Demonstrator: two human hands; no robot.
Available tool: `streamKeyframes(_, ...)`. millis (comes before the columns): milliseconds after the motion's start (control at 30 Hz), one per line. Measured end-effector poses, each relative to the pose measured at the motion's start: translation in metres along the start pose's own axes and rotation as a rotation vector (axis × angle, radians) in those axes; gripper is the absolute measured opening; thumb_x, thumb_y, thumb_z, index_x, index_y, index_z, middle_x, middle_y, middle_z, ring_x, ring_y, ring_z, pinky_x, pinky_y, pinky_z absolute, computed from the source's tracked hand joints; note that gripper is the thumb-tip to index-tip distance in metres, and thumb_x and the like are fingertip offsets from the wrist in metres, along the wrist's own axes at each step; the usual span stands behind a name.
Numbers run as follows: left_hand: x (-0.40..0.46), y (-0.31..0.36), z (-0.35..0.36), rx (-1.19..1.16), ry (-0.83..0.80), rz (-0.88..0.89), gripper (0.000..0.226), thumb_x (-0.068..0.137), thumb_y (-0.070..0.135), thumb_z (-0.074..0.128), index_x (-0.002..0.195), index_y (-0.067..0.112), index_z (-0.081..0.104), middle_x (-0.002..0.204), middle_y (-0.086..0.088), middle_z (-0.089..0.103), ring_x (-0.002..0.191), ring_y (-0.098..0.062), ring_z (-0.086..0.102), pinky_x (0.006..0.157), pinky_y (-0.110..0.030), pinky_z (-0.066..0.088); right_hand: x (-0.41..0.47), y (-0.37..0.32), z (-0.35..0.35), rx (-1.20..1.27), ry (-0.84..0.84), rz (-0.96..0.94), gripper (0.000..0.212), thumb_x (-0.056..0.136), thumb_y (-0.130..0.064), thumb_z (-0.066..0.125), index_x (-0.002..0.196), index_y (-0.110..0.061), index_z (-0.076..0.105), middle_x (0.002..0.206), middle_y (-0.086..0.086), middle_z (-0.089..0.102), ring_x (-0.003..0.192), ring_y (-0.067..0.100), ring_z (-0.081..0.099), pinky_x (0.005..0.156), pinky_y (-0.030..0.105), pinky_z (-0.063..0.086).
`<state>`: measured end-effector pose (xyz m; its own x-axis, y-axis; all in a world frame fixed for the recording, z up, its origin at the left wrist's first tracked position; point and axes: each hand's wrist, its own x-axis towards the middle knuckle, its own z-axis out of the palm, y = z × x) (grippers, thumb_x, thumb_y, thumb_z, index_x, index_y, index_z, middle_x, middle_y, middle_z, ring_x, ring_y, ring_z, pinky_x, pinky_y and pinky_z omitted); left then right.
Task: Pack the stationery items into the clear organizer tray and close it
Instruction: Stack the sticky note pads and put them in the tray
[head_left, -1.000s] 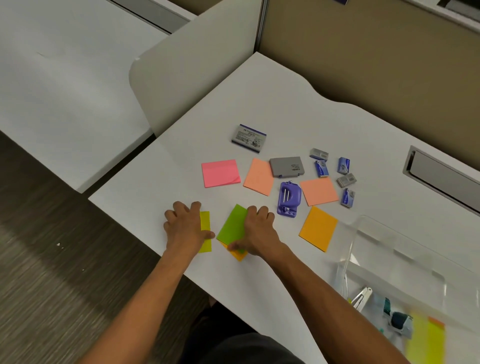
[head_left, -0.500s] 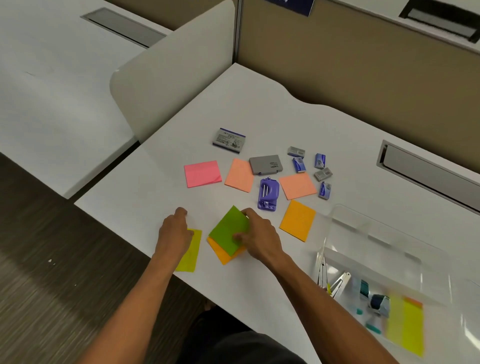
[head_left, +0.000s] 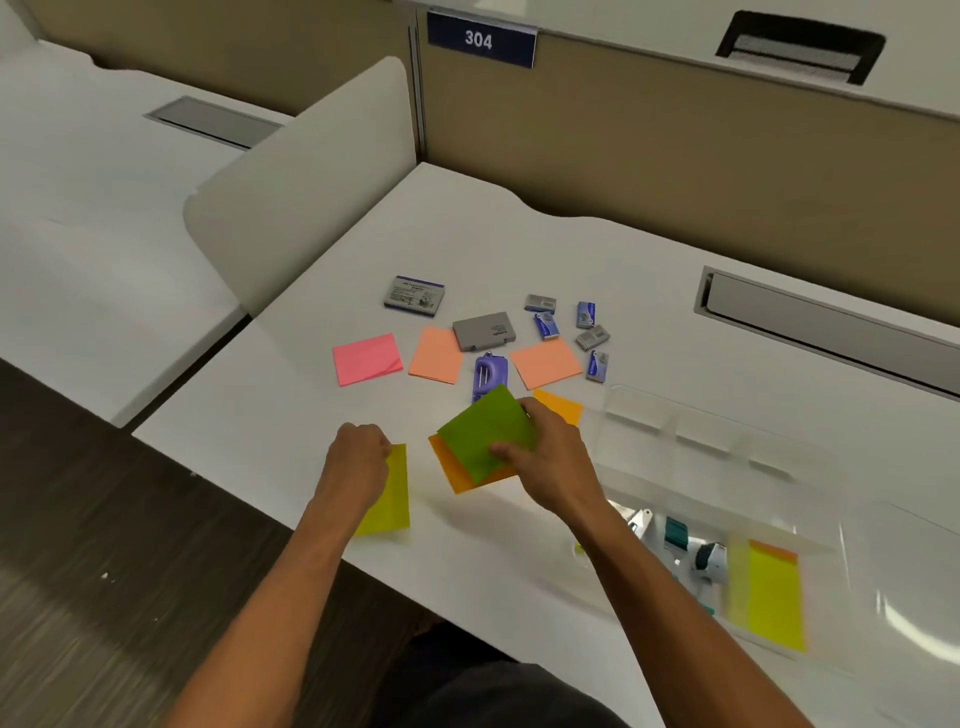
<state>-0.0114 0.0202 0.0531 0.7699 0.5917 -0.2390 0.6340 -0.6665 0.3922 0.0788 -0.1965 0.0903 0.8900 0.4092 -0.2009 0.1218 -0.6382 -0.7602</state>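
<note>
The right hand pinches a green sticky-note pad together with an orange pad beneath it, thumb on top and fingers under the near-right edge, both lifted and tilted above the desk. The left hand is curled over the top edge of a yellow-green pad, which hangs partly past the desk's front edge. These pads look light and thin, likely flexible, and the stacked pair could slide apart; a pinch across one edge that catches both, as the right hand has now, seems the safest hold. The clear organizer tray lies open at the right, well apart from the left hand, with a yellow pad and small tools already inside; pink, peach and other pads, a purple stapler and staple boxes wait farther back. Compared with half a second ago, the green and orange pair has risen off the desk and shifted toward the tray, now covering part of the stapler, while the left hand has tightened on the yellow-green pad.
</note>
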Motion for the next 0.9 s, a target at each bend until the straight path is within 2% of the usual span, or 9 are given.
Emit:
streamKeyframes(67,-0.006,0.011,0.001,0.015,0.034,0.028,0.024,0.090,-0.003,0.047,0.102,0.007,0.067,0.101,-0.013,0.047,0.084,-0.028,0.052,0.067,-0.032,0.042,-0.008,0.005,-0.017,0.016,0.020,-0.006,0.059,0.085,-0.038,0.072,0.136,-0.025,0.048,0.126,0.000,0.059,0.093,0.011,0.047,0.077,0.028,0.040)
streamKeyframes(133,-0.013,0.022,0.001,0.071,0.082,0.054,0.022,0.092,0.002,0.048,0.100,0.011,0.066,0.100,-0.010,0.044,0.092,-0.029,0.045,0.068,-0.033,0.039,-0.014,0.011,-0.035,0.031,0.038,-0.004,0.059,0.085,-0.038,0.071,0.138,-0.025,0.046,0.130,0.000,0.057,0.096,0.011,0.047,0.078,0.028,0.040)
streamKeyframes(267,-0.020,0.048,-0.001,0.161,0.172,0.165,0.017,0.094,0.012,0.052,0.102,0.021,0.065,0.109,-0.010,0.052,0.099,-0.031,0.045,0.073,-0.033,0.034,-0.029,0.022,-0.075,0.040,0.067,0.012,0.058,0.086,-0.038,0.071,0.138,-0.024,0.047,0.132,0.000,0.056,0.106,0.015,0.052,0.087,0.034,0.048)
streamKeyframes(333,-0.022,0.066,-0.001,0.103,0.151,0.201,0.019,0.096,0.014,0.049,0.106,0.020,0.064,0.109,-0.011,0.054,0.100,-0.032,0.047,0.075,-0.037,0.039,-0.037,0.029,-0.097,0.028,0.085,0.014,0.053,0.086,-0.037,0.071,0.134,-0.025,0.051,0.126,-0.001,0.059,0.107,0.019,0.057,0.086,0.036,0.050)
streamKeyframes(400,-0.024,0.085,-0.001,0.033,0.136,0.247,0.019,0.098,0.016,0.047,0.108,0.017,0.063,0.108,-0.013,0.056,0.099,-0.032,0.050,0.080,-0.039,0.044,-0.046,0.038,-0.119,0.017,0.111,0.012,0.043,0.087,-0.035,0.070,0.127,-0.027,0.055,0.117,-0.003,0.061,0.100,0.019,0.059,0.078,0.031,0.047)
streamKeyframes(467,-0.028,0.106,0.001,-0.033,0.115,0.299,0.018,0.099,0.019,0.046,0.108,0.014,0.061,0.106,-0.013,0.058,0.093,-0.027,0.054,0.078,-0.037,0.046,-0.055,0.048,-0.139,0.007,0.143,0.024,0.038,0.089,-0.034,0.068,0.124,-0.028,0.056,0.114,-0.003,0.061,0.098,0.019,0.058,0.076,0.030,0.046)
streamKeyframes(567,-0.036,0.140,0.010,-0.113,0.071,0.375,0.015,0.099,0.020,0.048,0.104,0.015,0.061,0.099,-0.007,0.059,0.083,-0.018,0.052,0.070,-0.029,0.038,-0.069,0.064,-0.164,-0.017,0.220,0.058,0.038,0.092,-0.031,0.065,0.128,-0.024,0.054,0.119,0.001,0.060,0.101,0.021,0.057,0.081,0.033,0.047)
streamKeyframes(700,-0.050,0.189,0.026,-0.187,0.005,0.470,0.015,0.098,0.023,0.050,0.104,0.017,0.063,0.097,0.004,0.058,0.084,-0.011,0.052,0.068,-0.023,0.037,-0.092,0.089,-0.191,-0.016,0.328,0.114,0.038,0.094,-0.029,0.062,0.130,-0.023,0.052,0.125,0.002,0.058,0.105,0.022,0.056,0.086,0.035,0.048)
streamKeyframes(900,-0.079,0.255,0.055,-0.226,-0.082,0.637,0.011,0.095,0.024,0.056,0.096,0.018,0.066,0.091,0.006,0.060,0.082,-0.010,0.053,0.068,-0.023,0.037,-0.129,0.129,-0.219,0.034,0.412,0.215,0.040,0.095,-0.027,0.061,0.133,-0.023,0.051,0.128,0.003,0.057,0.109,0.023,0.056,0.087,0.036,0.049)
